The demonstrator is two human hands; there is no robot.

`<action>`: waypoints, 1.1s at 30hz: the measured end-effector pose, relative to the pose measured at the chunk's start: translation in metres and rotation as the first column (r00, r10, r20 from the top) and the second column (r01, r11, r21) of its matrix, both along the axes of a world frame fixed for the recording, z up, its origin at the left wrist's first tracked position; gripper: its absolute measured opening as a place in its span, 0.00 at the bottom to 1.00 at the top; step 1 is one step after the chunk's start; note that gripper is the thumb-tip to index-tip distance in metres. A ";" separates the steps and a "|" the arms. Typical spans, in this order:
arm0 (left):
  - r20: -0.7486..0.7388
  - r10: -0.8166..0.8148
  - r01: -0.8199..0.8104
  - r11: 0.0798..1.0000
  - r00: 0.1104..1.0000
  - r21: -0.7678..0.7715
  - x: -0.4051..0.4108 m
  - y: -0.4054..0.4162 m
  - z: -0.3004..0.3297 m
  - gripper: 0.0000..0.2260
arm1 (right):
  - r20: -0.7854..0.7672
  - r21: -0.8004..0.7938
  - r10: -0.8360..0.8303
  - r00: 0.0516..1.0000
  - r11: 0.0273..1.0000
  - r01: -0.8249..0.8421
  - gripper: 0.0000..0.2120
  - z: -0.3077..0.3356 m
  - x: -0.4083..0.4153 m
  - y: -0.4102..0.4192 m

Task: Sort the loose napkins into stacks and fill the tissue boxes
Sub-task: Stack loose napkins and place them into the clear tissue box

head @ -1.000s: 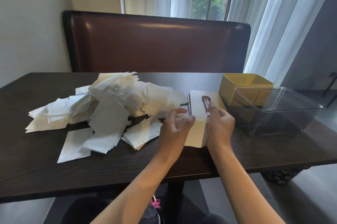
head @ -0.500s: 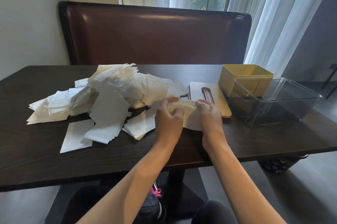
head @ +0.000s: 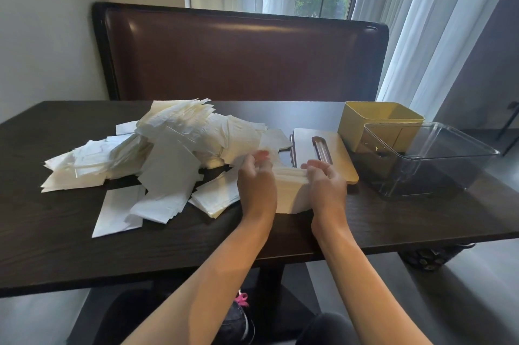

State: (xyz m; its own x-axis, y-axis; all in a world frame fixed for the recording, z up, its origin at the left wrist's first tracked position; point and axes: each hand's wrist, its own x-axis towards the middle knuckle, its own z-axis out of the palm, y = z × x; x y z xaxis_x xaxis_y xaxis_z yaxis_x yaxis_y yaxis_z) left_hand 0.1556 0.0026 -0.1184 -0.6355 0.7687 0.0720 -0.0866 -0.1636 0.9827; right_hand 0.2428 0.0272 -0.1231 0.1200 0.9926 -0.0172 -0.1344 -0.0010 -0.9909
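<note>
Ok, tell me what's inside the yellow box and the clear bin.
The yellow box shows only bare inner walls; its bottom is hidden behind its own front wall. The clear bin looks empty, with the dark table showing through.

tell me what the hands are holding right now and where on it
Both hold one small stack of napkins. The left hand grips its left edge and the right hand its right edge, fingers curled over the top near the far corners.

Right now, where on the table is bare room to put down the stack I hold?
Bare wood lies along the table's near edge, in front of both hands, and at the far left corner. The middle is crowded by the loose napkin pile; the right by the lid, yellow box and clear bin.
</note>
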 end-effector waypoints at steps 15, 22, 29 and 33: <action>-0.137 0.009 -0.016 0.998 0.991 -0.053 0.002 0.008 -0.001 0.11 | 0.196 0.120 -0.112 0.974 0.989 0.090 0.21 0.004 -0.007 0.000; -0.039 0.145 -0.145 0.989 0.989 -0.002 -0.002 0.010 0.010 0.13 | 0.142 0.187 0.093 0.986 0.975 -0.118 0.19 0.008 -0.002 -0.013; -0.053 0.094 -0.094 0.996 0.994 0.006 -0.018 0.011 0.017 0.15 | 0.377 0.331 0.326 0.867 0.826 -0.455 0.14 0.002 0.023 -0.008; -0.203 -0.276 0.273 0.961 0.940 -0.043 -0.022 -0.002 0.014 0.13 | 0.345 0.337 0.213 0.914 0.881 -0.333 0.16 0.001 0.033 0.005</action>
